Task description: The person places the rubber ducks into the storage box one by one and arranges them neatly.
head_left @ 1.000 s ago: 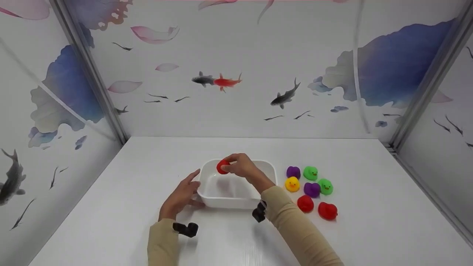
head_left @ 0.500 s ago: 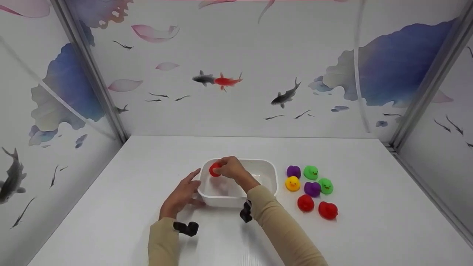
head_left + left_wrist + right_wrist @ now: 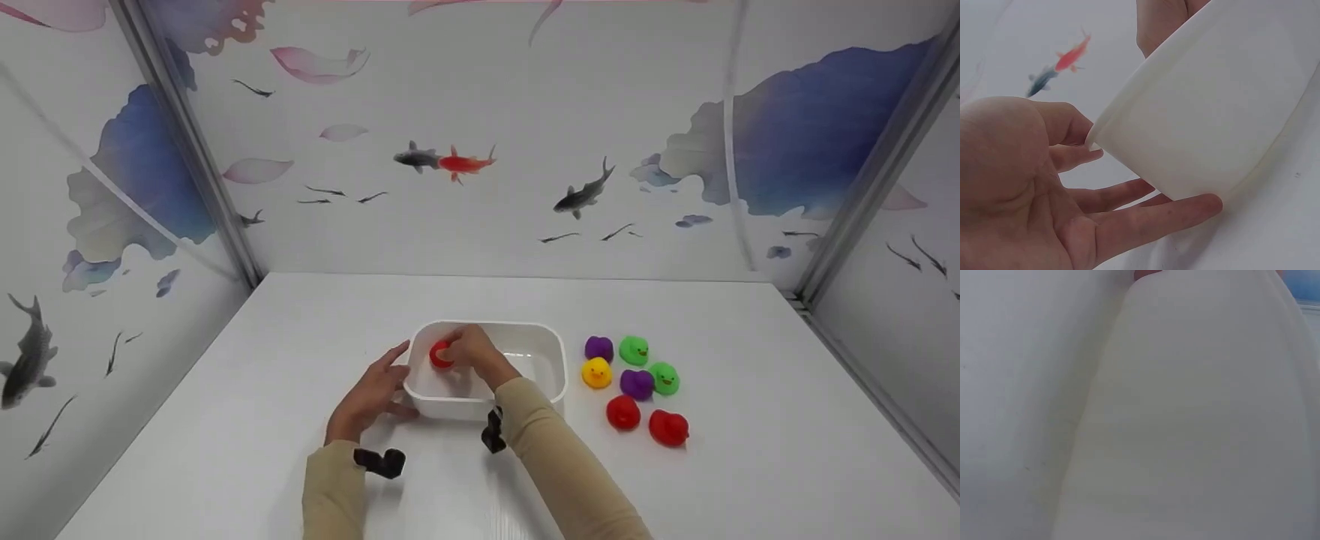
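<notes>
A white plastic tub stands on the table. My left hand holds its left end, the thumb along the front wall and the fingers at the left side. In the left wrist view, the left hand has its fingertips right at the tub's corner and rim. My right hand reaches down into the tub's left part and pinches a red toy, round and partly covered by the fingers. The tub's outer wall fills most of the right wrist view and hides that hand's grip.
Right of the tub sit several rubber ducks: a yellow duck, two green, with a green duck at the back, and a red duck near another red one. Two purple toys, one a purple toy, lie among them. Printed walls enclose the white table.
My right hand has moved left and then lower into the tub with the red toy between its fingers. The left hand has stayed at the tub's left end.
</notes>
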A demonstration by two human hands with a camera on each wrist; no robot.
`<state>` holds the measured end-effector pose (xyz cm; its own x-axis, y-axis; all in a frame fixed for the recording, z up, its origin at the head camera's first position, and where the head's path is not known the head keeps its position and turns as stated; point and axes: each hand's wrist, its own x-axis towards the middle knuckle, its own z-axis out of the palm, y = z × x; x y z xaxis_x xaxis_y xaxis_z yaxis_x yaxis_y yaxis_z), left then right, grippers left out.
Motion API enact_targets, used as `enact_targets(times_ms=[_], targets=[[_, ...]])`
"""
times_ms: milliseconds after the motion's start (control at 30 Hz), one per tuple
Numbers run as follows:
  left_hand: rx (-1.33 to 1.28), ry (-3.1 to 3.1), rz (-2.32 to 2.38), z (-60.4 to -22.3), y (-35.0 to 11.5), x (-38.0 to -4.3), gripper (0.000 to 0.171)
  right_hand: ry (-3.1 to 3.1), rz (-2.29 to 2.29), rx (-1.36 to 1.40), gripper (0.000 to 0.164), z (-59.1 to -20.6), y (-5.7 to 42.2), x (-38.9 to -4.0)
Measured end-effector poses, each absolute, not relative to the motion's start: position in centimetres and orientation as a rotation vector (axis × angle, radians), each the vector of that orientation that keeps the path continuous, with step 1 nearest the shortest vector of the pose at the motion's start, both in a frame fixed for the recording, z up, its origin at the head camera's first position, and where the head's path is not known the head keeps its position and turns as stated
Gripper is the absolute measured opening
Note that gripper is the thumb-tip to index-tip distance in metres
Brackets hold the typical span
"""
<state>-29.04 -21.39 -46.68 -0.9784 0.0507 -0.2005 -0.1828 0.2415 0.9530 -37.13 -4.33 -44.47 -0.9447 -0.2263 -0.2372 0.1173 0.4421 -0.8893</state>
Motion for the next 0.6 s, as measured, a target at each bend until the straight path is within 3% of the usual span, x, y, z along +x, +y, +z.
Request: enact_targets(times_ms=[233, 600], targets=[[-0.116, 2.299, 1.842, -46.8, -21.4, -29.0, 0.057, 2.395, -1.477, -0.124, 0.018, -44.7, -4.4, -36.9], [-0.167, 2.330, 1.784, -46.8, -21.5, -29.2, 0.056, 2.381, -1.469, -0.295, 0.032, -42.0, -2.3, -35.1]])
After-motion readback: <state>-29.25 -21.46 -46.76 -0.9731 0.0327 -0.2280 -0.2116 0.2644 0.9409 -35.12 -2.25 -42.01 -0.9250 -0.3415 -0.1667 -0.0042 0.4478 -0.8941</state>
